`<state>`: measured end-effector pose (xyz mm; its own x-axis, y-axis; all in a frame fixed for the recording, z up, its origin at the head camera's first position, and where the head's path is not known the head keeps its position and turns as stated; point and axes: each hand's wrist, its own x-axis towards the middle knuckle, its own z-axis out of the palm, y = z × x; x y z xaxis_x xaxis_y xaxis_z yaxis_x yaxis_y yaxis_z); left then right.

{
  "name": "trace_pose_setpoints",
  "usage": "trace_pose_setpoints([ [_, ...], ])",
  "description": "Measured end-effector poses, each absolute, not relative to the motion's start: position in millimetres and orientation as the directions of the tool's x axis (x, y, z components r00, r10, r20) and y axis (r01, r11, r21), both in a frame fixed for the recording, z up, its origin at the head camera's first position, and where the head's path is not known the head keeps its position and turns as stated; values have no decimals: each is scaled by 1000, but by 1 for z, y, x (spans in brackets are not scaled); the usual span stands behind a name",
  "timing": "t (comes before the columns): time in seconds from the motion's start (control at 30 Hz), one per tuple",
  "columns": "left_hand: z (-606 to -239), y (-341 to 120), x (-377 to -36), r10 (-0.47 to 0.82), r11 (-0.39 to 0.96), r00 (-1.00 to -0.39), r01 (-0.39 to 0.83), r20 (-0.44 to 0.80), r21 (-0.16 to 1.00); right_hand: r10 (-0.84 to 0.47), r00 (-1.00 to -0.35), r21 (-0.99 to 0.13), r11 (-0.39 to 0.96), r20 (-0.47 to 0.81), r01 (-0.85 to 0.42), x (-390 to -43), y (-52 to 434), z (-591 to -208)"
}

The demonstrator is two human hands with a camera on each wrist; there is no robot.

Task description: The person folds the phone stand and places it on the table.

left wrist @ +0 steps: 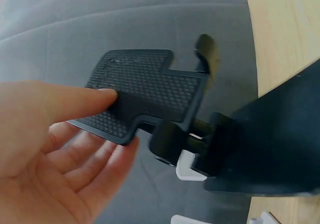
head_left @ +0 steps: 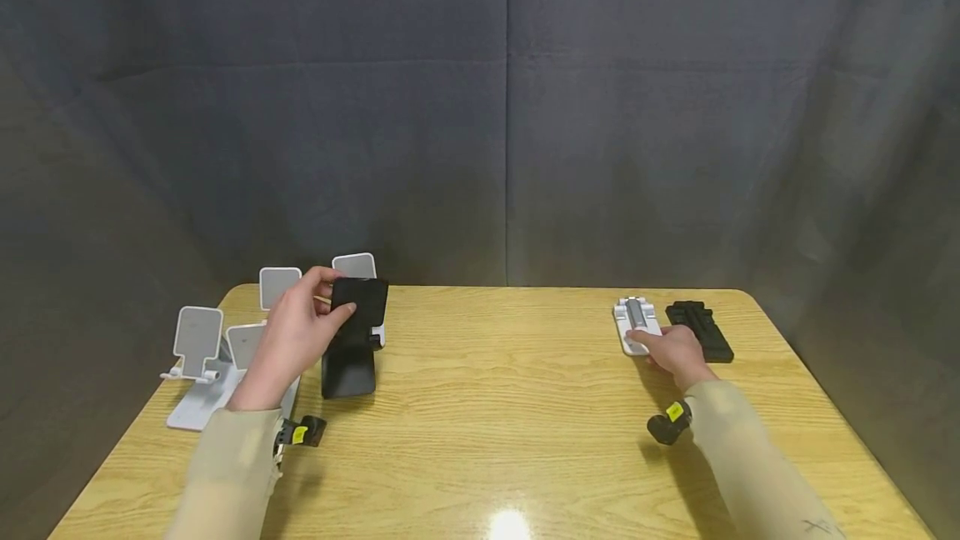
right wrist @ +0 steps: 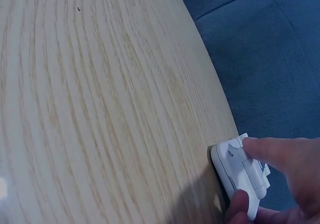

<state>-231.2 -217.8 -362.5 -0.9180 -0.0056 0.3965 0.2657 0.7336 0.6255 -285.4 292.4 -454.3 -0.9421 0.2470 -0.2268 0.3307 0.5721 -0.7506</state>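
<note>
In the head view my left hand holds an unfolded black phone stand by its upper plate, above the left part of the table. The left wrist view shows my thumb pressed on the plate's textured face, with the fingers behind it; a hinge joins this plate to the dark base. Far to the right, my right hand grips a folded white phone stand near the table's back edge. In the right wrist view the thumb and fingertips are on this white stand.
Several unfolded white phone stands with grey pads stand at the table's left, beside and behind my left hand. A folded black phone stand lies just right of the white one. A dark curtain hangs behind the wooden table.
</note>
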Motion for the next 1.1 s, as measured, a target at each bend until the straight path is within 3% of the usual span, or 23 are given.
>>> trace_pose_setpoints([
  [0.3, -354, -201, -231, -9, 699, -861, 359, 509, 619, 255, -944, -709, 626, -209, 326, -288, 292, -454],
  [0.67, -352, -184, -230, 35, 658, -858, 406, 513, 634, 245, -950, -654, 690, -191, 310, -288, 292, -454],
  [1.1, -354, -167, -236, 45, 612, -836, 456, 547, 647, 293, -949, -694, 660, -114, 287, -289, 280, -445],
])
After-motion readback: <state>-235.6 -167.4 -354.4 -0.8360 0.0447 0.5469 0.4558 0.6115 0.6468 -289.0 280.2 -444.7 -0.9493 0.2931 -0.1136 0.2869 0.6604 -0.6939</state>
